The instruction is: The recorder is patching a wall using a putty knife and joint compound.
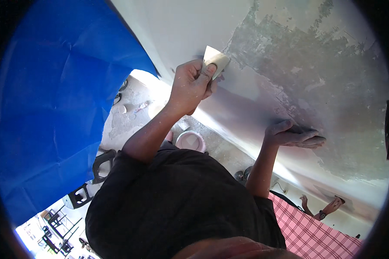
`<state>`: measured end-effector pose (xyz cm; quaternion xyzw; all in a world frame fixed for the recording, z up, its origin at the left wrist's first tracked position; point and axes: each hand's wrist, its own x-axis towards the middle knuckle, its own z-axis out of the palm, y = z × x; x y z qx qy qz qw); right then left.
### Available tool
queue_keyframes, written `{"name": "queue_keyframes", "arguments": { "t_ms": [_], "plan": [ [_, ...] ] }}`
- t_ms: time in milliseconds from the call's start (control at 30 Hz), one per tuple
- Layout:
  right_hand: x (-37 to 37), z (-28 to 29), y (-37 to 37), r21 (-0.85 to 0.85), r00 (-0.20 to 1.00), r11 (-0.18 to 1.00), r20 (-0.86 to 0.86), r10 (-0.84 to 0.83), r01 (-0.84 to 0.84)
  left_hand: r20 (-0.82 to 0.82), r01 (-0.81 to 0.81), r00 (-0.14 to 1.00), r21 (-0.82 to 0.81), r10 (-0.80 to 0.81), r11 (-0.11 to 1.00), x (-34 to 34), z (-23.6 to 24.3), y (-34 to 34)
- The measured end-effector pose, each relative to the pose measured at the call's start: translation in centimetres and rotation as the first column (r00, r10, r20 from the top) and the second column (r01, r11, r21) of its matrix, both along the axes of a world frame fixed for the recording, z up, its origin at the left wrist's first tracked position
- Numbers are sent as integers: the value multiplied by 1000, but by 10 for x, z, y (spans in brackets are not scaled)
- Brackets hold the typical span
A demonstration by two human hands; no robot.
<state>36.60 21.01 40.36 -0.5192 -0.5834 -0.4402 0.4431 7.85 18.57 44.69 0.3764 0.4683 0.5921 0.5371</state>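
My left hand [189,84] is closed on a flat, cream-coloured piece [215,61], with the thumb pressed on its face. Whether it is a scraper or a folded sheet of sandpaper, I cannot tell. Its edge is at or very near the wall [255,97], beside the border of a rough grey patch [298,69]. Lower on the right, my dusty right hand [294,137] has its fingers stretched out side by side, at the wall surface along the patch's lower part. Nothing shows in it, though the palm side is partly in shadow.
A blue sheet [52,99] covers the left side. Below me stands a pink bucket [190,141]. Black stools [103,166] are at the lower left. At the lower right, another person's hand [333,205] touches the wall, near a pink checked cloth [309,228].
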Motion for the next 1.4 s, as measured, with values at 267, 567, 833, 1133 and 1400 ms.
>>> {"name": "queue_keyframes", "arguments": {
  "t_ms": [267,567,833,1133,1400],
  "plan": [
    [-7,9,-1,53,999,999,37,2,-4,50,-447,879,432,474,783,-26,86,8],
    [-7,4,-5,10,1000,1000,20,8,-8,69,11,998,39,-14,999,-4,-21,-10],
    [-9,6,-5,29,999,1000,35,-2,1,46,-12,999,99,7,995,-2,-8,-15],
    [-12,3,-4,27,999,1000,36,-13,12,21,55,998,43,-56,998,-8,1,-8],
    [-11,2,-5,34,999,999,35,3,-5,19,47,999,-4,-47,999,-9,7,-8]
  ]
}}
